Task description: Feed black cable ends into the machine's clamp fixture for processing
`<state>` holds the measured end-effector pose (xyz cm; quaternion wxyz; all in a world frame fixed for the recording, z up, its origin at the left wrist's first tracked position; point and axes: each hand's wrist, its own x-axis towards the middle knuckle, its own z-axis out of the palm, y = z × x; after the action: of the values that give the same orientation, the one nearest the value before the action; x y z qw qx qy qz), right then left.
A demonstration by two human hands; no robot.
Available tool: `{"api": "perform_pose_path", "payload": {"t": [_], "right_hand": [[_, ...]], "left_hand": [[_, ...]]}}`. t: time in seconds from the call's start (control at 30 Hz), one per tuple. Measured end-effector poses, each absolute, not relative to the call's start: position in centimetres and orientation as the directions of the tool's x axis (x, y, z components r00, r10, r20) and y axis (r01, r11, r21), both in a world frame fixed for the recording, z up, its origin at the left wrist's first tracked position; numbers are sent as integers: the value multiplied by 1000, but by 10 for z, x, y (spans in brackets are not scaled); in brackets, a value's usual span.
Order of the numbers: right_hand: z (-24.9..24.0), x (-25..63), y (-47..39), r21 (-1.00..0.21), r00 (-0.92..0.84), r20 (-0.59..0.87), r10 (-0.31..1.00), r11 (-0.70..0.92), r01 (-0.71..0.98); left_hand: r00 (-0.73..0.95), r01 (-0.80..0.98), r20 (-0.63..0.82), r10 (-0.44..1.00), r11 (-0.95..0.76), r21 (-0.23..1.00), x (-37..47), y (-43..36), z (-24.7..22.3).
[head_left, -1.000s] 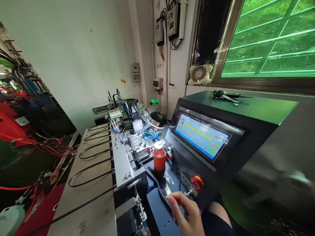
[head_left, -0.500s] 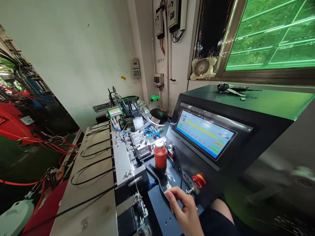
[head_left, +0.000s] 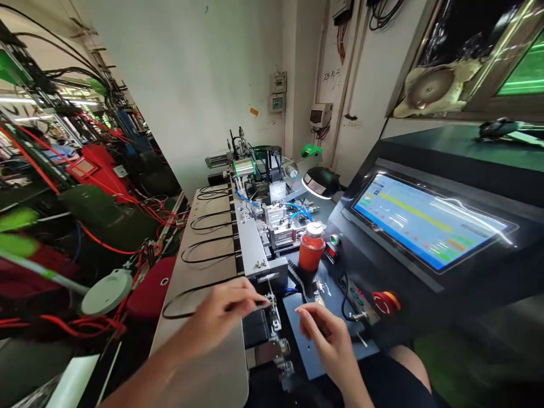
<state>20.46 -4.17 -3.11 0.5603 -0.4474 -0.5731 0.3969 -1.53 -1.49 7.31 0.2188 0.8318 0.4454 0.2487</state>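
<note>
My left hand (head_left: 225,309) reaches over the pale plate (head_left: 204,362) with thumb and fingers pinched together. A small dark bit shows at its fingertips, too blurred to name, beside the metal clamp parts (head_left: 274,311) at the plate's edge. Close on the right, my right hand (head_left: 329,334) holds thumb and forefinger pinched above the dark blue base plate (head_left: 304,354); whatever is between them is too small to make out. Black cables (head_left: 204,258) lie in loops across the pale plate, their ends at the machine's rail (head_left: 250,243).
An orange-red bottle with a white cap (head_left: 311,252) stands beyond my right hand, with a black brush (head_left: 297,277) near it. To the right are a touchscreen console (head_left: 425,221) and a red emergency stop button (head_left: 386,304). A lamp (head_left: 321,182) lights the mechanism.
My left hand has come into view and reached over the plate's edge. The view has swung left. My right hand stays pinched near the base plate.
</note>
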Motion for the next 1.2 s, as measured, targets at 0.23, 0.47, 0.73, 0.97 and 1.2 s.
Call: {"api": "perform_pose_path", "payload": {"t": [0.23,0.47,0.73,0.97,1.2], "right_hand": [[-33,185,-41,-975,-41,211,977,207,-82],[-35,189,-38,-946,-153,265,952,288,151],[-34,164,-46,-846,248,532,810,493,204],[-38,154,-41,-830,293,556,778,506,234],[-53,183,-26,-907,97,389,916,363,213]], "left_hand": [[450,551,138,882,-396,735,21,-14,33],[492,636,120,863,-450,627,13,-18,28],[323,495,99,941,-257,830,31,-28,22],[280,483,44,959,-180,857,29,-27,21],[258,741,41,965,-224,633,17,-4,12]]}}
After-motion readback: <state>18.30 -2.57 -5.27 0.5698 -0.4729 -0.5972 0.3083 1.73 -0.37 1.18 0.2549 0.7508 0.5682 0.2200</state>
